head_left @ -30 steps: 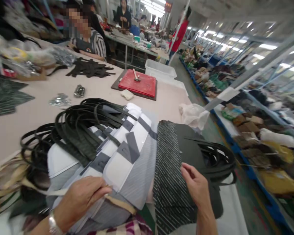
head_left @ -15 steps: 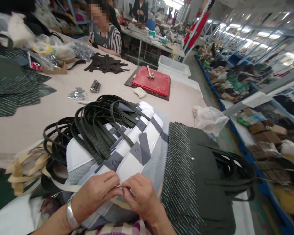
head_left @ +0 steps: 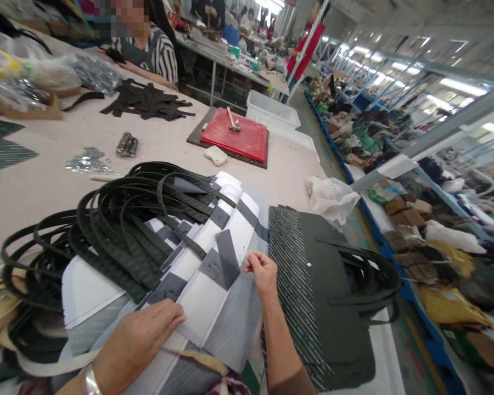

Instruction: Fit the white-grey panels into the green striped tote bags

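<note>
A stack of grey-and-white bag panels with dark straps lies in front of me. My left hand, with a silver bangle at the wrist, rests on the stack's near left part; its fingers lie extended over a white panel and its thumb is hidden. My right hand is closed in a pinch at the stack's right side, close to a small metal stud. Whatever its fingertips hold is too small to make out. Beige tape runs across the stack below my hands.
Dark bag panels with handles lie to the right. Further back are a red board with a hammer on it, loose metal pieces, dark strips and a crumpled plastic bag. A person sits across the table.
My hands were together at the near edge, pinching something thin. They have parted: the right moved up and right to the stud, the left settled on the panel. The view has shifted right.
</note>
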Demonstrator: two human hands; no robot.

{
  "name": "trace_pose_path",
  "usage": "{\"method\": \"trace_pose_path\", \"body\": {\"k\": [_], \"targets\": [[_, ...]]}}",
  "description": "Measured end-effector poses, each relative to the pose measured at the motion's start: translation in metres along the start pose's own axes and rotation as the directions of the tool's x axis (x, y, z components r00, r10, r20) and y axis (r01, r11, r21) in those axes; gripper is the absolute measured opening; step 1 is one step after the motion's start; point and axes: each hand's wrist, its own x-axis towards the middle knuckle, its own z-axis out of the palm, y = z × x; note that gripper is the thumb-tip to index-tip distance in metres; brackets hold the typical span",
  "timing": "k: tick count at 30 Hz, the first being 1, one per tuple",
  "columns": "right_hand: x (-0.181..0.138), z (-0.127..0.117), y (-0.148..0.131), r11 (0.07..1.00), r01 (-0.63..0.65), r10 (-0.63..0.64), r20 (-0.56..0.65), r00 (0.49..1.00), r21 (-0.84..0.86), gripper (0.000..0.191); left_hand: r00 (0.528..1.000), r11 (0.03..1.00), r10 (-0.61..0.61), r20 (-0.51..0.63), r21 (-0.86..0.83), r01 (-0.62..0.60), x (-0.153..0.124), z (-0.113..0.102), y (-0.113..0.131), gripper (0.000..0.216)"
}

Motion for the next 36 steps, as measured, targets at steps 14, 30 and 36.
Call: {"method": "trace_pose_path", "body": {"k": [14,30,36], "targets": [[0.052,0.014,0.026,0.984,-0.12,0.134,0.099,0.986,-0.135,0.028,0.998,0.992,0.013,-0.063,0.128,-0.004,-0.005,0.009,-0.003,0.039],[0.033,0.007,-0.013,0.919,0.102,-0.138,-0.067,0.988,-0.38,0.024,1.0,1.0,-0.002,0.013,-0.001,0.002,-0.013,0.004,-0.006,0.034],[-0.027,0.095,-0.051,0.575,0.683,-0.541,0.417,0.73,-0.45,0.029,0.997,1.0,-0.001,0.082,-0.005,0.001,-0.018,-0.004,0.002,0.032]]}}
